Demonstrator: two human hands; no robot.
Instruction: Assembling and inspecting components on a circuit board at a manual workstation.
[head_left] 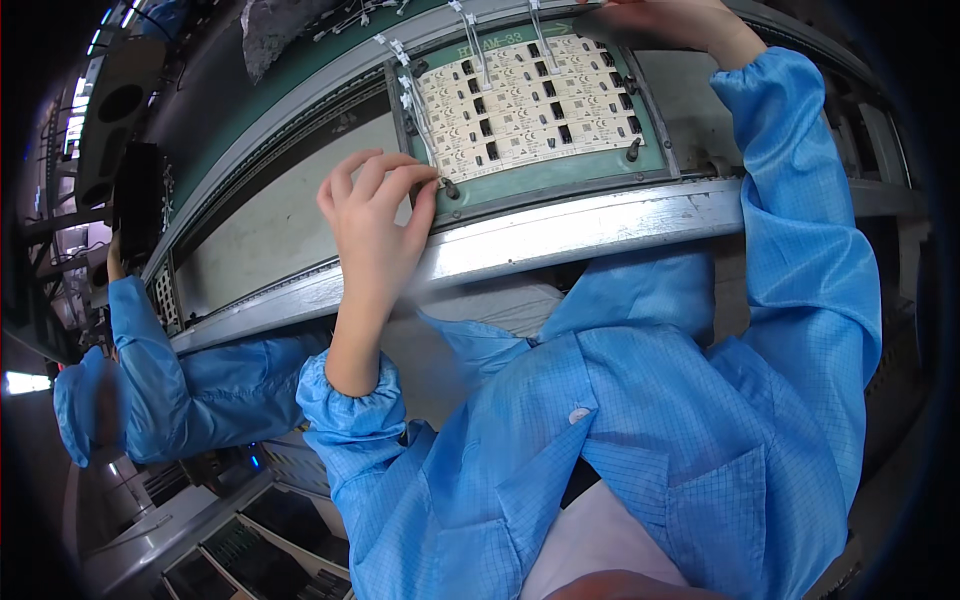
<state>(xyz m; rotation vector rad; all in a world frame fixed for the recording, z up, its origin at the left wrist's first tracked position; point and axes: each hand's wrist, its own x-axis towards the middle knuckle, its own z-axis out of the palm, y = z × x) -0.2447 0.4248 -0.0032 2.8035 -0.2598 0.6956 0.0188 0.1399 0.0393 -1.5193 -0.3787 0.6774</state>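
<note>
A cream-coloured panel of circuit boards [525, 105] with rows of black components lies in a green carrier [530, 183]. My left hand [372, 205] is at the carrier's near left corner, beside a black knob [451, 189]. Its thumb and index finger come together there, the other fingers curled; what is between the tips is hidden. A white wire [420, 122] with connectors runs down the panel's left side toward those fingertips. My right hand [690, 25] reaches over the far right corner, its fingers blurred and partly cut off by the top edge.
A metal rail [590, 225] runs along the near side of the conveyor line. More white wires [483, 55] hang over the panel's far edge. A crumpled clear plastic bag [275, 35] lies beyond, on a green surface [215, 120]. A co-worker in blue [215, 390] works at the left.
</note>
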